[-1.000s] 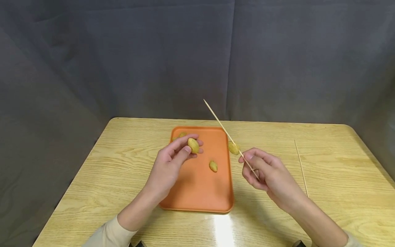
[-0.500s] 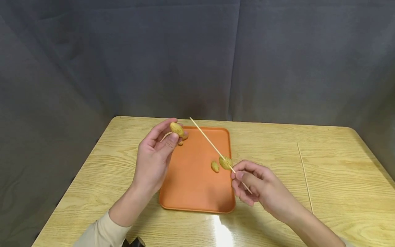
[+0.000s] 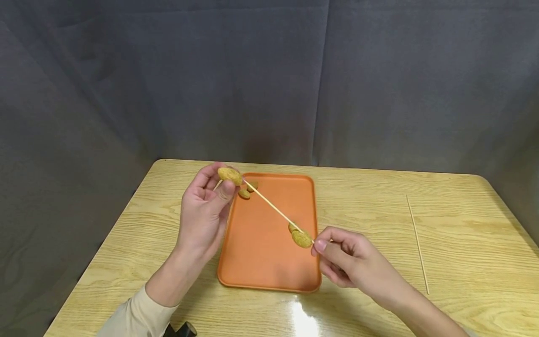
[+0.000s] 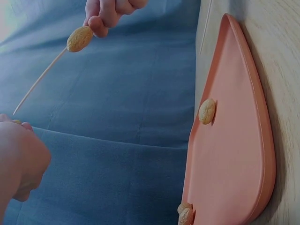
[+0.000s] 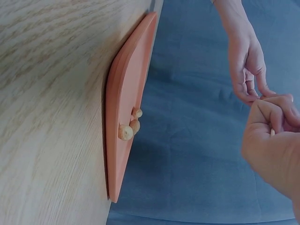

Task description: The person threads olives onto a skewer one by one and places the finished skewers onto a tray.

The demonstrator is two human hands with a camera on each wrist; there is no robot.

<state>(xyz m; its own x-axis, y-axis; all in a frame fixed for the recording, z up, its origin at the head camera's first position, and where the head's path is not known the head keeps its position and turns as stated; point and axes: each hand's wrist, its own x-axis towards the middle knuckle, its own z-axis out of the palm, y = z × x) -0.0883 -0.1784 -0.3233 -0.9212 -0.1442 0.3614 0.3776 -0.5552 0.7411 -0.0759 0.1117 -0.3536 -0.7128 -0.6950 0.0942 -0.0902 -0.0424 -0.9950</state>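
Observation:
My left hand pinches a wrinkled yellow-brown oval piece between thumb and fingers, above the far left of an orange tray. With thumb and fingers, my right hand grips a thin bamboo skewer near its lower end. A similar oval piece is threaded on the skewer just beyond the right fingertips. The skewer's far tip meets the piece in the left hand; whether it has pierced it is hidden. In the left wrist view, the threaded piece hangs close to the right fingers.
Two more oval pieces lie in the tray's far left corner, and another lies at its right, partly hidden behind the threaded piece. A second skewer lies on the wooden table to the right. Grey cloth hangs behind.
My left hand has moved left with its oval piece. My right hand has moved left and nearer to me, bringing the skewer's far tip to that piece.

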